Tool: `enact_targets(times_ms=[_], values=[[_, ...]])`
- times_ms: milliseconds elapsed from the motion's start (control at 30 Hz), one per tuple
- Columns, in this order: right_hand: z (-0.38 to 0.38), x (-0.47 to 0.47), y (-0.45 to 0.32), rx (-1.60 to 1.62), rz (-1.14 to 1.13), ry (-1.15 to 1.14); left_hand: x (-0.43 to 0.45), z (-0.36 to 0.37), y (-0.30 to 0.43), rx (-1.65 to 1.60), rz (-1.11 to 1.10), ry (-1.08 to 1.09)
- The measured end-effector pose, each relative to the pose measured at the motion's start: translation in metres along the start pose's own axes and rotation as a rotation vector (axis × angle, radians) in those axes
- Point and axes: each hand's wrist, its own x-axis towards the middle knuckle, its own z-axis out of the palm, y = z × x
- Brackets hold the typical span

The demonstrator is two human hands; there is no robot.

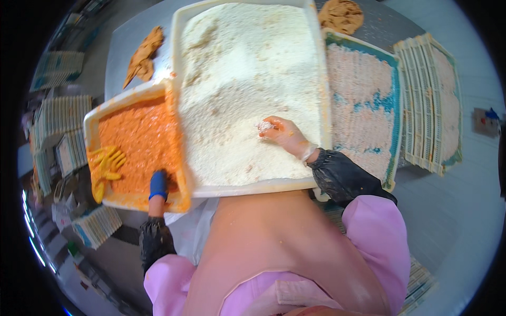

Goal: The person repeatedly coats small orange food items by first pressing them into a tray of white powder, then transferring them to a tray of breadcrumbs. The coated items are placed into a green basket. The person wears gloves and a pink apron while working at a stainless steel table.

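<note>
My right hand, in a clear thin glove, pinches a small lump coated in white crumbs. It is over the large white tub of pale breadcrumb-like coating. On the left, my left hand wears a blue glove and reaches into a smaller tub of wet orange mixture. Its fingertips are hidden there, so their grip does not show. Against that tub's left side lies a yellow rubber glove.
To the right, a teal-lined tray holds rows of pale coated pieces. Beyond it is a stack of similar trays. Brown crumpled cloth-like items lie on the metal table, one at the left, another at the back right. More stacked trays stand at far left.
</note>
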Motion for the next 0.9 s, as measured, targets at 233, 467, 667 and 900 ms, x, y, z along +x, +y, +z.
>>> enact_targets(times_ms=[233, 467, 667, 900], values=[[-0.146, -0.042, -0.077, 0.337, -0.051, 0.328, -0.015, -0.030, 0.005, -0.151, 0.062, 0.140], [-0.361, -0.021, -0.068, -0.128, -0.087, 0.922, 0.007, -0.029, -0.026, -0.884, -0.276, 0.180], [-0.470, -0.016, 0.008, -0.935, 0.275, 1.136, 0.015, -0.017, -0.038, -0.925, -0.420, 0.130], [-0.443, -0.007, -0.009, -0.720, 0.130, 1.103, -0.003, -0.025, -0.020, -0.917, -0.505, 0.232]])
